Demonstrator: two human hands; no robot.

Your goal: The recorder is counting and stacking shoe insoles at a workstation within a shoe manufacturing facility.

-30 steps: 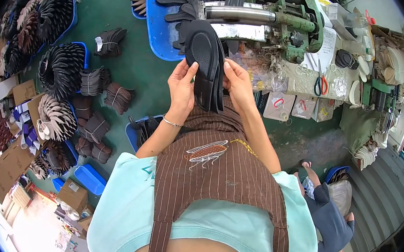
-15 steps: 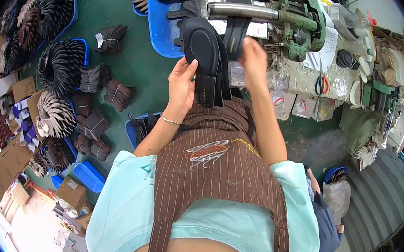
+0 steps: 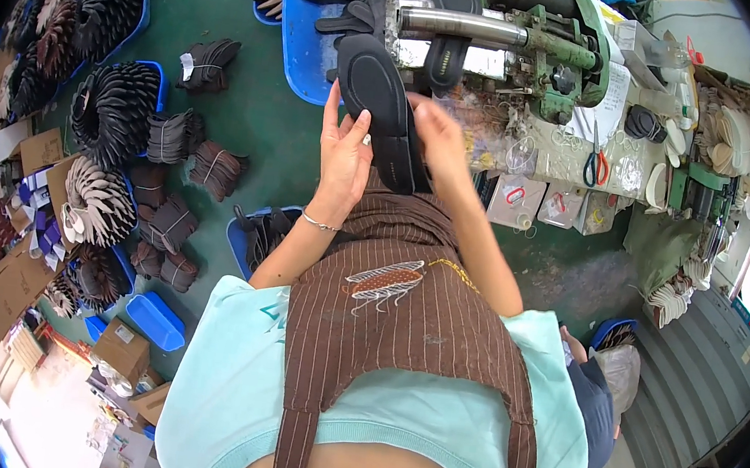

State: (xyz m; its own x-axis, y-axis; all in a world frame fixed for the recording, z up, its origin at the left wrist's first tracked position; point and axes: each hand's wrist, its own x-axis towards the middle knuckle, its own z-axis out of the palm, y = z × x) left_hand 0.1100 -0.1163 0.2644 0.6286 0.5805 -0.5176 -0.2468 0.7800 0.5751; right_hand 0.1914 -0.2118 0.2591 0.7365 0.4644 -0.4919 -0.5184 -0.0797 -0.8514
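Observation:
A small stack of black insoles (image 3: 375, 79) stands tilted in front of me, with stitched oval pads at the top. My left hand (image 3: 344, 153) grips the stack from its left side, thumb on the face. At the stack's right edge, the bent fingers of my right hand (image 3: 442, 142) pinch it, slightly blurred; their tips are partly hidden. Another black insole (image 3: 447, 66) lies across the green machine (image 3: 563, 57), passing under its shiny metal roller (image 3: 465, 26).
Behind the stack is a blue bin (image 3: 306, 67) of black insoles. Scissors with red and blue handles (image 3: 595, 166) lie on the cluttered bench to the right. Bundled insoles (image 3: 217, 170) and full blue bins cover the floor at left. Another person (image 3: 590, 403) is at lower right.
My right hand has moved from the insole at the roller down and left to the stack's edge. That insole now lies under the roller, untouched. My left hand still holds the stack.

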